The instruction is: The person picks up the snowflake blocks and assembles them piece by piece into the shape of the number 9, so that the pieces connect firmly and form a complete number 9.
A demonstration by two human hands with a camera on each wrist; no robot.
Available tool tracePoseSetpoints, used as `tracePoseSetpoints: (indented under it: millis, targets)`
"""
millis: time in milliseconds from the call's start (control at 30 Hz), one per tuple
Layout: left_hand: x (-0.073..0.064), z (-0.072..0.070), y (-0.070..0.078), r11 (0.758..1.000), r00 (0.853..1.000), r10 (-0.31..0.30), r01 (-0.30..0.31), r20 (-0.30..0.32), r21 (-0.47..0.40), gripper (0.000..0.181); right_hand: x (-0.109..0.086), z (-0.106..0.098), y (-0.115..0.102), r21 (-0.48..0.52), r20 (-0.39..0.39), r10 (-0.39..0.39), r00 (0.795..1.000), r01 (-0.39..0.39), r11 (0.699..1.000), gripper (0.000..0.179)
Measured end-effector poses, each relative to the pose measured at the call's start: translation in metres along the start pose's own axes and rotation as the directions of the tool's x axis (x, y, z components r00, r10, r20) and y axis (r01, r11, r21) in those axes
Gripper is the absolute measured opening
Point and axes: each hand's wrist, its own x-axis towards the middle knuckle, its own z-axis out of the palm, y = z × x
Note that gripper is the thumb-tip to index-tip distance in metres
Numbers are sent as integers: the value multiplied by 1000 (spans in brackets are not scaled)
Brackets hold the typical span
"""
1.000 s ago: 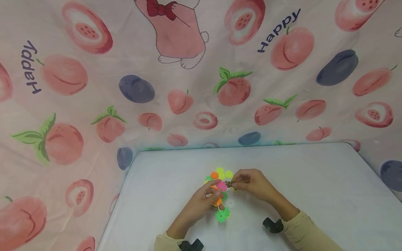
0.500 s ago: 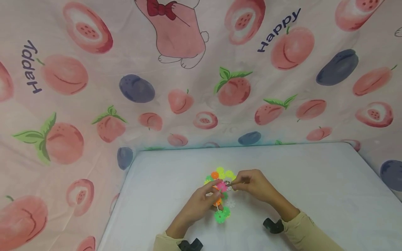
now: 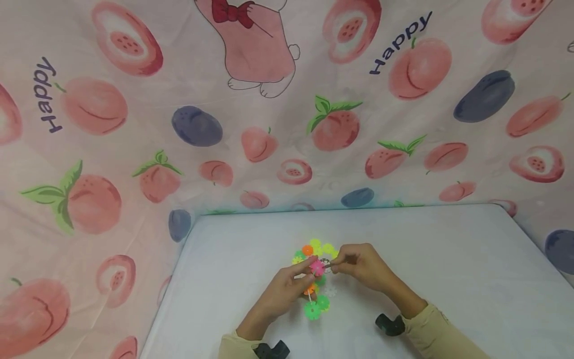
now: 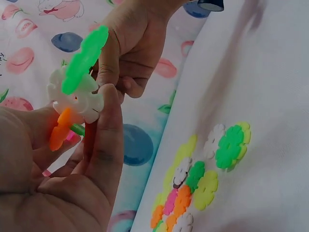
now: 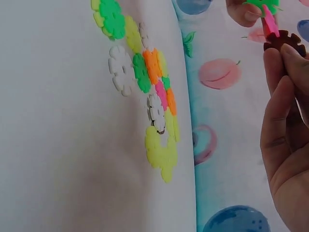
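Observation:
My left hand (image 3: 282, 288) holds a small cluster of flower-shaped plastic interlocking discs. Joined in it are a green disc (image 4: 86, 60), a white disc (image 4: 58, 94), an orange disc (image 4: 59, 131) and a pink disc (image 3: 317, 268). Between thumb and index finger, my right hand (image 3: 365, 264) pinches a dark brown disc (image 5: 277, 40). In the right wrist view its notched edge meets the pink disc's lower end. Both hands are raised above the table, and fingers hide part of the cluster.
Loose flower discs lie grouped on the white table (image 3: 224, 279) beneath the hands, among them yellow discs (image 5: 161, 154), a white disc (image 5: 120, 70) and a green disc (image 4: 229, 147). A fruit-printed cloth (image 3: 278, 114) hangs behind the table's far edge.
The brown disc has turned from face-on to nearly edge-on, beside the pink disc. The cluster's green disc has shifted slightly left and down. Both hands stay almost in place.

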Motion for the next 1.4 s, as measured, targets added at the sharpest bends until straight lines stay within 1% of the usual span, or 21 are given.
tracePoseSetpoints:
  millis: [133, 333, 467, 600, 767, 900, 1067, 1300, 1400]
  targets:
    - [0, 0, 0, 1000, 1000, 7, -7, -4, 7, 50, 0, 2, 0, 6, -17, -27, 999, 28, 1000, 8]
    - [0, 2, 0, 998, 999, 9, -6, -50, 61, 49, -1, 4, -3, 13, -61, -74, 995, 75, 997, 19]
    - [1, 3, -1, 999, 998, 14, -11, -68, 48, 49, 0, 8, -4, 19, -104, -93, 990, 95, 995, 25]
    - [2, 3, -2, 999, 996, 28, -25, -82, 33, 50, 0, 12, -2, 33, -140, -104, 985, 110, 993, 25]
    - [3, 2, -2, 999, 995, 29, -26, -96, 35, 51, 1, 14, 0, 57, -150, -116, 982, 125, 990, 23]
    - [2, 2, 0, 1000, 995, 21, -19, -96, 24, 50, 1, 14, 1, 71, -147, -124, 981, 135, 988, 22]
    - [2, 3, 2, 1000, 996, 28, -27, -89, 12, 49, 1, 14, 3, 80, -146, -135, 980, 148, 986, 22]
    - [3, 2, 2, 997, 999, 21, -25, -50, -72, 50, 1, 13, 2, 91, -144, -123, 982, 137, 986, 20]
    - [3, 1, 1, 996, 999, 25, -28, -38, -84, 50, 1, 14, 2, 110, -138, -126, 982, 141, 984, 19]
